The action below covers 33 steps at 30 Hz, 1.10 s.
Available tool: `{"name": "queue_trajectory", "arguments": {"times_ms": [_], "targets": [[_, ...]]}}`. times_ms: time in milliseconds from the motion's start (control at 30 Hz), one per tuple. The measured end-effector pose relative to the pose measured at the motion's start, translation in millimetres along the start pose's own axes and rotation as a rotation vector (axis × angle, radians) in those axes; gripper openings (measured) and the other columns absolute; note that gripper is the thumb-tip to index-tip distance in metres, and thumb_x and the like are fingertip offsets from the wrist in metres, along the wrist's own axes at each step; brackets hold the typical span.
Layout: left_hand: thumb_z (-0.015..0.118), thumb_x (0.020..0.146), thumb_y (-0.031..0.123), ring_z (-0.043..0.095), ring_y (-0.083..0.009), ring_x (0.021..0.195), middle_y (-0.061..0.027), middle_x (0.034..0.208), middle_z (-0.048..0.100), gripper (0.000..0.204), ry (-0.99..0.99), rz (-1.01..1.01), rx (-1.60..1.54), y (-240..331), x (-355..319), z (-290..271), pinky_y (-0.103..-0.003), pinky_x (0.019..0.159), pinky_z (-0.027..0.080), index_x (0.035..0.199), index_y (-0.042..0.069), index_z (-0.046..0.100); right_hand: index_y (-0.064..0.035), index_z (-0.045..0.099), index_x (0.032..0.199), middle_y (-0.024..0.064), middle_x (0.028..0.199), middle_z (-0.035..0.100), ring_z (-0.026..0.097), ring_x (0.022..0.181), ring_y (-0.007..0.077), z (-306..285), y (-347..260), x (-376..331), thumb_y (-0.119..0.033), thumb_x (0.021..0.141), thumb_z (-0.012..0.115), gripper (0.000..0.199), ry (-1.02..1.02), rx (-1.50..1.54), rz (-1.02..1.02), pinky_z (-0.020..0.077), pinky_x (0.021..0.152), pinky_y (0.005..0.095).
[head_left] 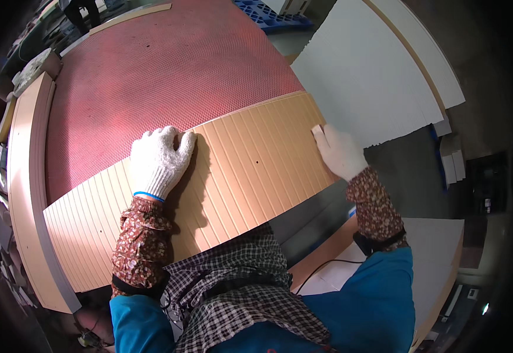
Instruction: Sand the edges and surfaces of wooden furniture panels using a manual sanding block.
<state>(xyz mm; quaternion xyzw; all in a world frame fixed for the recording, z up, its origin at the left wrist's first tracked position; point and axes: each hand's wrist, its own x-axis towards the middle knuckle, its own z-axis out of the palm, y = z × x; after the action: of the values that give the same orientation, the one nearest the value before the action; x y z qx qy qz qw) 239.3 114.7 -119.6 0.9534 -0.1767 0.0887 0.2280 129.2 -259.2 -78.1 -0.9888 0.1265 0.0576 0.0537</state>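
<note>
A long tan panel (239, 170) with parallel grooves lies across the red textured surface (174, 65) in front of me. My left hand (161, 159), in a white knit glove, rests over the panel's left half. Its fingers reach past the far edge and its thumb is spread apart. At the panel's right end is my right hand (340, 154), also in a white glove. Its fingers lie over the short edge and grip it; the thumb is hidden and the hand slightly blurred.
Long tan boards (30, 176) are stacked along the left side. A large white sheet (368, 70) lies at the far right, near a blue pallet (274, 17). White card (427, 247) is close by my right arm, and a person's dark-clothed legs (80, 15) stand at far left.
</note>
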Motion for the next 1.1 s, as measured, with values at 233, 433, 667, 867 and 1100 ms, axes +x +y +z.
{"name": "queue_trajectory", "arguments": {"times_ms": [233,433,667,867,1100], "targets": [[0.068,0.099,0.048,0.071,-0.0344,0.089,-0.0145,0.087,0.076,0.045,-0.004,-0.024,-0.011,1.5,-1.0,-1.8,-0.048,0.086,0.055,0.088,0.005,0.078,0.0012,0.069,0.113,0.0288,0.104,0.074,0.071,0.102,0.0476,-9.5,-32.0,120.3,-0.043,0.116,0.035,0.056,0.004,-0.028,-0.113,0.0548,0.093,0.0582],[0.069,0.099,0.048,0.072,-0.0346,0.09,-0.0151,0.087,0.077,0.046,-0.029,-0.038,-0.04,1.6,0.5,-2.5,-0.047,0.087,0.056,0.088,0.004,0.079,0.0012,0.068,0.115,0.0292,0.102,0.075,0.072,0.101,0.0477,-7.3,-23.5,79.0,-0.043,0.116,0.032,0.057,-0.007,-0.015,-0.024,0.0544,0.095,0.0583],[0.067,0.101,0.047,0.072,-0.0378,0.096,-0.0165,0.093,0.078,0.046,-0.066,-0.034,-0.022,1.7,-0.1,-4.2,-0.048,0.091,0.056,0.097,0.003,0.08,-0.0033,0.065,0.102,0.0225,0.076,0.07,0.072,0.075,0.0437,15.4,28.9,-101.3,-0.04,0.113,0.05,0.041,0.066,-0.136,-0.097,0.0556,0.066,0.0561],[0.066,0.101,0.049,0.072,-0.0365,0.091,-0.016,0.091,0.078,0.048,-0.034,-0.013,0.001,1.7,-0.2,-2.6,-0.049,0.088,0.056,0.093,0.004,0.08,-0.0048,0.061,0.096,0.0184,0.071,0.068,0.07,0.064,0.0393,31.6,34.5,-161.7,-0.03,0.109,0.06,0.029,0.061,-0.133,-0.017,0.0533,0.057,0.0537],[0.066,0.101,0.048,0.072,-0.0362,0.092,-0.0161,0.093,0.078,0.047,-0.037,-0.019,-0.026,3.5,0.0,-4.0,-0.048,0.088,0.055,0.094,0.004,0.08,-0.0035,0.066,0.111,0.0129,0.078,0.064,0.069,0.063,0.0321,28.2,20.7,-138.9,-0.022,0.109,0.059,0.02,0.127,-0.192,-0.164,0.0539,0.054,0.0461]]}}
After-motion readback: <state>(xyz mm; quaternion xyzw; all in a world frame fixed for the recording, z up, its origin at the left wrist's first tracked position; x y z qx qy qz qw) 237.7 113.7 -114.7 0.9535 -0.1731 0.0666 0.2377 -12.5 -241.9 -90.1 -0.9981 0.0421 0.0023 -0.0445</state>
